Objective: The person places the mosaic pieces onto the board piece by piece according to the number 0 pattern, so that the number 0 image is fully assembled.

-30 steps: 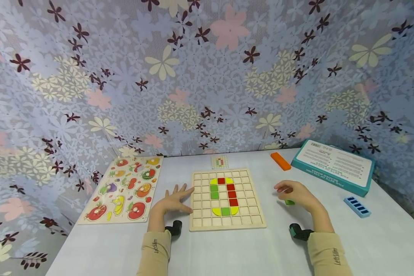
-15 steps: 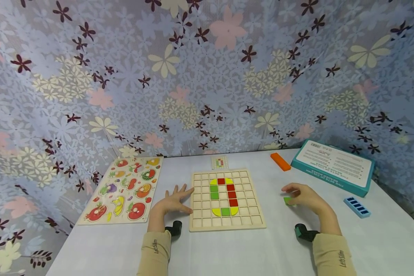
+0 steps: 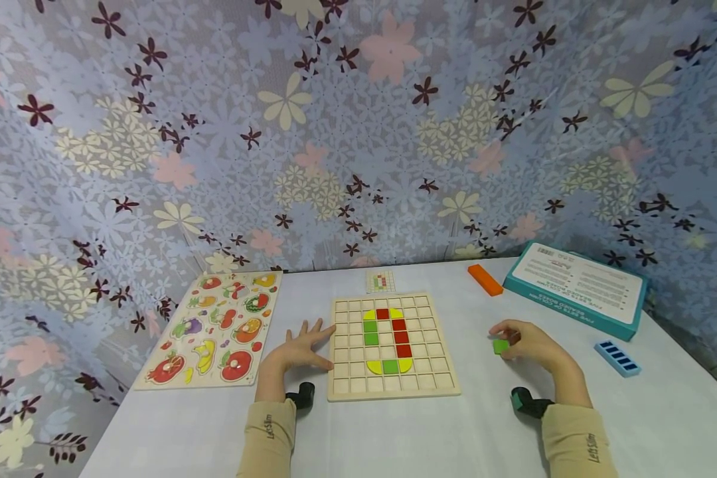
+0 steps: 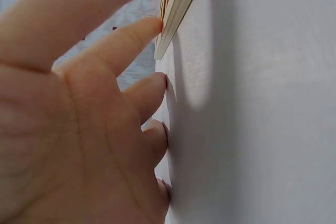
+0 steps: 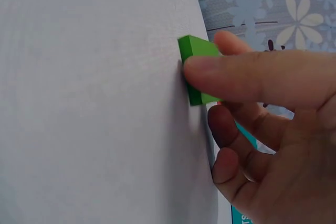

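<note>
My left hand point(image 3: 295, 346) lies with spread fingers at the left edge of the wooden grid board point(image 3: 346, 390). In the left wrist view its index fingertip touches the board's side, and the other fingertips rest on the tabletop. On the board, red blocks point(image 3: 399, 325), green blocks point(image 3: 371, 332) and yellow rounded corner pieces point(image 3: 374, 367) form a ring. To the right of the board, my right hand point(image 3: 532, 345) pinches a small green square block point(image 5: 205, 47) between thumb and index finger. The block's far side is partly hidden behind the thumb.
A small pattern card point(image 3: 381, 281) lies behind the board. Left is a fruit puzzle board point(image 3: 215, 332). On the right are an orange bar point(image 3: 485, 279), a teal box point(image 3: 576, 285) and a blue slotted piece point(image 3: 618, 358). A floral curtain point(image 3: 358, 133) hangs behind the table.
My right hand has shifted a little to the right around the green block, which now shows more clearly between its fingers. The left hand and the board have stayed still.
</note>
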Motion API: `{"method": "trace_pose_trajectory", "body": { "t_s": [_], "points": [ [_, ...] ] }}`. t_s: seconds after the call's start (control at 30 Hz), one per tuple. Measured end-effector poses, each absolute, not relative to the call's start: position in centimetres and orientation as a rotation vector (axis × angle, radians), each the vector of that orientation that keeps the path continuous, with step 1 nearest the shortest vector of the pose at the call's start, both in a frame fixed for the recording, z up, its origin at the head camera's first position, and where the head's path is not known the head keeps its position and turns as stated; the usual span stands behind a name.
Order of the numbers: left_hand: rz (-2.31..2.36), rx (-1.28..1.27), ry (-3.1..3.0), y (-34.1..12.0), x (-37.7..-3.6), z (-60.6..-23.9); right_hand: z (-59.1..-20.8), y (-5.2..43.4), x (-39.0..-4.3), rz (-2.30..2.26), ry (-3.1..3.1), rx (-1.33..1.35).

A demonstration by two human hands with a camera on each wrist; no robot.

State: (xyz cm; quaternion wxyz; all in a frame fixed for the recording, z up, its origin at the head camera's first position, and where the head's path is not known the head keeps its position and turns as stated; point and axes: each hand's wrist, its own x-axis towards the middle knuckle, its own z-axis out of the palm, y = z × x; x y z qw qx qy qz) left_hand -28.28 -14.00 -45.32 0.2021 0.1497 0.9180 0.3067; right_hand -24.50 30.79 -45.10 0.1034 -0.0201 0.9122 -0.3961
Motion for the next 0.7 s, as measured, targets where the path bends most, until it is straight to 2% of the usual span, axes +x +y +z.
{"method": "trace_pose_trajectory", "body": {
  "t_s": [0.7],
  "points": [
    [0.867, 0.421, 2.565, -14.03, -28.61, -45.74, -44.62, 30.24, -24.56, -1.222, 2.749, -0.035]
  ]
}}
